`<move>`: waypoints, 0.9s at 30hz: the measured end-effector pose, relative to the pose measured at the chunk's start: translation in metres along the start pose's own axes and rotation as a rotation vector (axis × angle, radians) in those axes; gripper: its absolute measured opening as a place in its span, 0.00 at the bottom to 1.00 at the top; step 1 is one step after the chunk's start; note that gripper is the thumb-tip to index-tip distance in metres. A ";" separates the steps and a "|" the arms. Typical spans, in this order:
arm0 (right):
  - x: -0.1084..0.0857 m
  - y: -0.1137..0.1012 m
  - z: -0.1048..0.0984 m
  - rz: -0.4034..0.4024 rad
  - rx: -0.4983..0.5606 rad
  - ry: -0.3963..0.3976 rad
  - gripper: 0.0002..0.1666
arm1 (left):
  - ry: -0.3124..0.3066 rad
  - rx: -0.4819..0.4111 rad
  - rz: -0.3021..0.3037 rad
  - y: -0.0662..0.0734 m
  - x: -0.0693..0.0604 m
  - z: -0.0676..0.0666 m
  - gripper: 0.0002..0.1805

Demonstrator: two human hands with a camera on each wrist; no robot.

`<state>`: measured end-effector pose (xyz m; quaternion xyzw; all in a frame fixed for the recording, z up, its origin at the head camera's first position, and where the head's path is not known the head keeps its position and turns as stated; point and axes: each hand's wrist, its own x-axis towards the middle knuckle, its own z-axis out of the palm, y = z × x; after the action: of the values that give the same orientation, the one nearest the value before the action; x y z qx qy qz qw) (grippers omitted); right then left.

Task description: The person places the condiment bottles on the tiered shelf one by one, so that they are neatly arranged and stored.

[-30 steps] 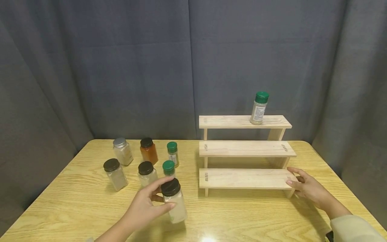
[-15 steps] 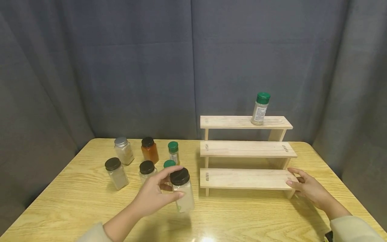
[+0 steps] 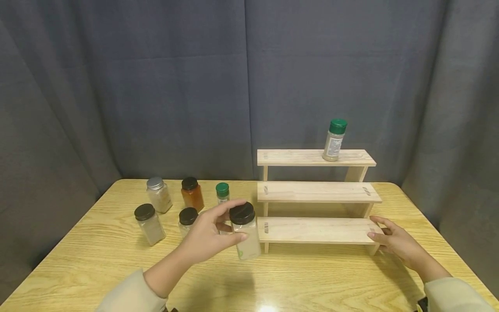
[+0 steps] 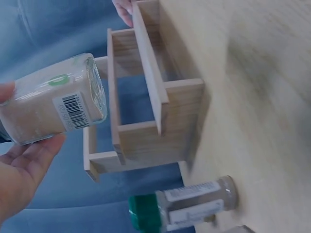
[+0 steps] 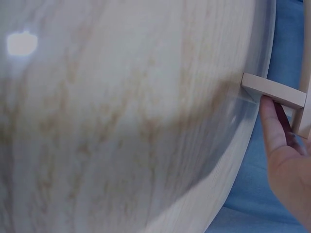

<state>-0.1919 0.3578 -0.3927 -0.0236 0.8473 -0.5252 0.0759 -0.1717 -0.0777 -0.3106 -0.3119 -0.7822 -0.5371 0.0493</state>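
Note:
My left hand [image 3: 204, 238] grips a square clear spice jar [image 3: 248, 242] with a black lid and pale contents, raised above the table near the left end of a three-tier wooden shelf [image 3: 312, 229]. In the left wrist view the jar [image 4: 46, 104] shows a barcode label and its base. My right hand [image 3: 401, 248] holds the right end of the shelf's lowest tier, thumb at the board's edge. The right wrist view shows fingers [image 5: 274, 124] against the shelf's end piece [image 5: 272, 91]. A green-capped shaker [image 3: 333, 145] stands on the top tier.
Left on the table stand a silver-lidded jar [image 3: 160, 198], an orange-filled jar [image 3: 192, 199] and two black-lidded pale jars [image 3: 151, 227]. A green-capped shaker [image 3: 222, 190] stands beside them; another is hidden behind my left hand. A grey curtain [image 3: 175, 108] hangs behind.
My left hand has carried the black-lidded jar up and to the right, closer to the shelf. The right hand stays at the shelf's right end.

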 end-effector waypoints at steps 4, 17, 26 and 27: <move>-0.001 0.001 0.000 0.006 0.019 0.007 0.41 | -0.009 -0.025 0.013 0.006 0.010 0.005 0.32; -0.002 0.000 -0.001 -0.009 0.006 0.009 0.41 | -0.032 -0.091 0.019 0.021 0.039 0.021 0.33; -0.001 0.000 0.001 -0.010 -0.006 0.029 0.40 | -0.077 -0.109 -0.017 0.032 0.061 0.030 0.34; -0.001 0.000 0.001 -0.008 -0.007 0.032 0.40 | -0.083 -0.111 -0.013 0.033 0.064 0.031 0.35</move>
<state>-0.1904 0.3571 -0.3928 -0.0188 0.8501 -0.5229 0.0603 -0.1977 -0.0156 -0.2705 -0.3310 -0.7546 -0.5665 -0.0041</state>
